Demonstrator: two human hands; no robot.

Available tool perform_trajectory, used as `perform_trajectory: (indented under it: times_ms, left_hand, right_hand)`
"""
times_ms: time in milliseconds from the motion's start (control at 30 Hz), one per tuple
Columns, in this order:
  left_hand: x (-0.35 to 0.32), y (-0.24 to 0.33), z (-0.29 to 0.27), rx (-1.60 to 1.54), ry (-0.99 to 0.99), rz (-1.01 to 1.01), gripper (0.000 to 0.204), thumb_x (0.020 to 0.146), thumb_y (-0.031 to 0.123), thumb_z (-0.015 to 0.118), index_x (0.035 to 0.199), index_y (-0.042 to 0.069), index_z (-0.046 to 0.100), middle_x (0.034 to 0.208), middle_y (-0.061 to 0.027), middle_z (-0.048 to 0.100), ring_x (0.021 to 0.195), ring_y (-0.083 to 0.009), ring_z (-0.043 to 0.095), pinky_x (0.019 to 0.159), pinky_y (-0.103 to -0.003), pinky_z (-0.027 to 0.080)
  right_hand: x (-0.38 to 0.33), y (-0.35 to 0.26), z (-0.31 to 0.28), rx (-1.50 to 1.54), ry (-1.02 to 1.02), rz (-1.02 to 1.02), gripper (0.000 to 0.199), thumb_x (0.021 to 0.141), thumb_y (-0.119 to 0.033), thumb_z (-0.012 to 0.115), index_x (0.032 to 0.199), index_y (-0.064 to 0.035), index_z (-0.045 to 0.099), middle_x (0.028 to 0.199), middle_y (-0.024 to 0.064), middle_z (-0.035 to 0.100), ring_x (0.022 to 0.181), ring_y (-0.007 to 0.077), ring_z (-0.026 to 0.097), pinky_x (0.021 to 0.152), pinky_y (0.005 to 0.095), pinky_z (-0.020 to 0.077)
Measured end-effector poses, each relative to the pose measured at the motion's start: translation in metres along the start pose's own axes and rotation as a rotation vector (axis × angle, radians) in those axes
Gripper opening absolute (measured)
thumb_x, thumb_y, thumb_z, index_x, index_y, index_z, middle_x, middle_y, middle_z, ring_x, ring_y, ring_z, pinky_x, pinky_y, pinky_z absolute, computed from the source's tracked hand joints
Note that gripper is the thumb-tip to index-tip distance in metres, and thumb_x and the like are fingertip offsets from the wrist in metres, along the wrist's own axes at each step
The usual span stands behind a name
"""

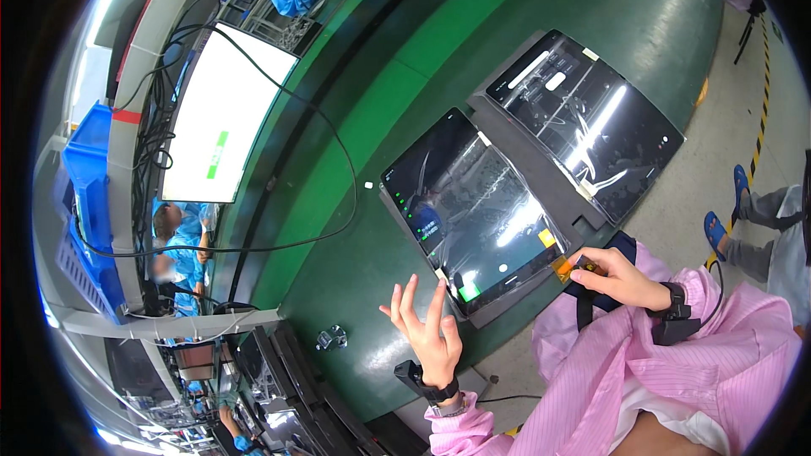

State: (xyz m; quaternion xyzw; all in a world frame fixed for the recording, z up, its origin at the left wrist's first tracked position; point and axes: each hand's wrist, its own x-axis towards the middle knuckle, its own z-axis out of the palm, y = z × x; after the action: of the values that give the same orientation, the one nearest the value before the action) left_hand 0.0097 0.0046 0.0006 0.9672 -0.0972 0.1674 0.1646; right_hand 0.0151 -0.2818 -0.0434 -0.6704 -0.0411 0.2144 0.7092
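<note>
My left hand (425, 339) is raised with fingers spread, holding nothing, beside the near corner of a large tablet-like screen (473, 203). One fingertip overlaps that corner; I cannot tell whether it touches. The screen is lit dark, with small green icons, a yellow square and glossy film over it. It lies on a dark padded tray (498, 297). Just off the tray's right corner, my right hand (625, 279) pinches a small dark piece with an amber, see-through part (562, 268). The fingers partly hide this piece, so its kind is unclear.
A second lit screen (591, 131) under wrinkled film lies farther right. A crumpled clear piece (332, 338) is on the green table (372, 371). A black cable (346, 152) loops near a bright monitor (224, 118). Co-workers in blue sit beyond; another person (769, 232) stands at right.
</note>
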Motion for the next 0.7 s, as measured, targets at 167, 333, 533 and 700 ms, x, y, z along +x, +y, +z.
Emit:
perform_trajectory:
  times_ms: [167,333,533,700]
  left_hand:
    - [0.007,-0.001,-0.001,0.012,0.023,0.011,0.043,0.096,0.034,0.032,0.115,0.014,0.065,0.135,-0.0123,0.042,0.132,-0.0341,0.027,0.111,-0.054,0.004]
    - [0.012,-0.001,-0.002,0.016,0.042,0.033,0.043,0.096,0.032,0.031,0.115,0.013,0.065,0.135,-0.0123,0.043,0.132,-0.0341,0.027,0.111,-0.053,0.004]
    - [0.012,0.000,0.000,0.020,0.049,0.025,0.042,0.096,0.031,0.031,0.115,0.013,0.065,0.135,-0.0123,0.043,0.132,-0.0339,0.027,0.111,-0.053,0.005]
    - [0.010,-0.001,-0.001,0.035,0.051,0.015,0.042,0.096,0.029,0.031,0.115,0.013,0.065,0.135,-0.0124,0.043,0.132,-0.0338,0.027,0.111,-0.053,0.005]
  right_hand:
    - [0.004,0.000,0.006,0.046,0.055,-0.091,0.021,0.090,-0.018,0.060,0.096,0.0027,0.062,0.068,-0.0024,0.055,0.059,0.0009,0.040,0.049,0.0203,0.0314]
    - [0.011,0.004,0.008,0.031,0.106,-0.070,0.023,0.089,-0.019,0.062,0.088,0.0030,0.065,0.065,-0.0019,0.057,0.058,0.0014,0.042,0.049,0.0207,0.0340]
    - [0.013,0.010,0.008,-0.069,0.157,-0.160,0.023,0.087,-0.019,0.064,0.084,0.0033,0.066,0.066,0.0040,0.064,0.057,0.0033,0.049,0.049,0.0223,0.0368]
    - [0.013,0.009,0.007,-0.082,0.159,-0.160,0.021,0.086,-0.018,0.065,0.083,0.0033,0.067,0.066,0.0064,0.064,0.055,0.0043,0.050,0.050,0.0224,0.0383]
